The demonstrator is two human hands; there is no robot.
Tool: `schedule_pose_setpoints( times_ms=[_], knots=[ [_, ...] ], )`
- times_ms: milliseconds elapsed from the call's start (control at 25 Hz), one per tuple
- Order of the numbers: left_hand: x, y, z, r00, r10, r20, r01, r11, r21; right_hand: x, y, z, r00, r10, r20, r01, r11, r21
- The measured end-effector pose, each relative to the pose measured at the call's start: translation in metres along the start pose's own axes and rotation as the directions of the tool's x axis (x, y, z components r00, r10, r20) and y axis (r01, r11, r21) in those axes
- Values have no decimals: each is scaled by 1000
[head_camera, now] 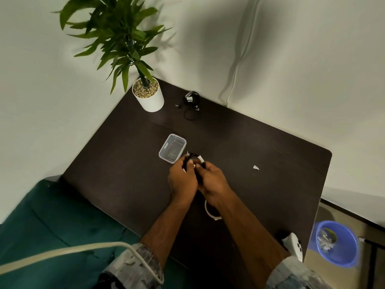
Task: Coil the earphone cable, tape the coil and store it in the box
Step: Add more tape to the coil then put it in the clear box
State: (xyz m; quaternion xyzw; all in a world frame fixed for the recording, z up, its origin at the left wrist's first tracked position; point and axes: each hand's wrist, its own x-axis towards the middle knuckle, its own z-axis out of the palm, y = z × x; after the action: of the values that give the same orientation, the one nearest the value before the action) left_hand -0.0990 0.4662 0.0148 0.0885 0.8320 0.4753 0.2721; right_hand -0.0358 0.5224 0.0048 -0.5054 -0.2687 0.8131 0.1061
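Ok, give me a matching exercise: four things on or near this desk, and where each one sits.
Things:
1. clear plastic box
2. white plant pot
3. blue plastic bin
4. small white paper scrap

Places:
A. floor, beyond the desk's right edge
B. far corner of the dark desk
C. desk, right of the hands
D. desk, just beyond the left hand

Pairs: 1-D, 2-B, 3-A, 4-C

Potted plant at table's 11 o'clock corner; blue bucket on floor, 4 o'clock; white controller at table's 5 o'clock edge.
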Motion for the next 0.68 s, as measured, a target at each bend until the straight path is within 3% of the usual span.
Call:
schedule_pose_setpoints(
  times_ms=[80, 160, 240, 360, 480, 680],
  knots=[
    [5, -1, -2, 999, 28, 29, -27, 999, -39, 5, -6, 0, 1000, -3, 22, 1, 998, 67],
    [17, -6, -7, 997, 44, -59, -46, 999, -20, 9, -10, -2, 1000, 5, 29, -8, 993, 118],
    [44, -21, -16, 981, 88, -170, -63, 987, 149, 12, -13, -6, 1000, 8, 3, -9, 991, 131],
    [82, -46, -27, 998, 60, -19, -43, 870, 491, 11, -15, -15, 1000, 16, -11, -14, 994, 110],
    [97, -56, -29, 994, 44, 105, -87, 884, 459, 10, -12, -27, 1000, 25, -14, -24, 997, 78],
    [95, -54, -24, 967, 246, 73, -253, 871, 422, 15, -14, -30, 999, -4, -44, 3, 1000, -24]
  ],
)
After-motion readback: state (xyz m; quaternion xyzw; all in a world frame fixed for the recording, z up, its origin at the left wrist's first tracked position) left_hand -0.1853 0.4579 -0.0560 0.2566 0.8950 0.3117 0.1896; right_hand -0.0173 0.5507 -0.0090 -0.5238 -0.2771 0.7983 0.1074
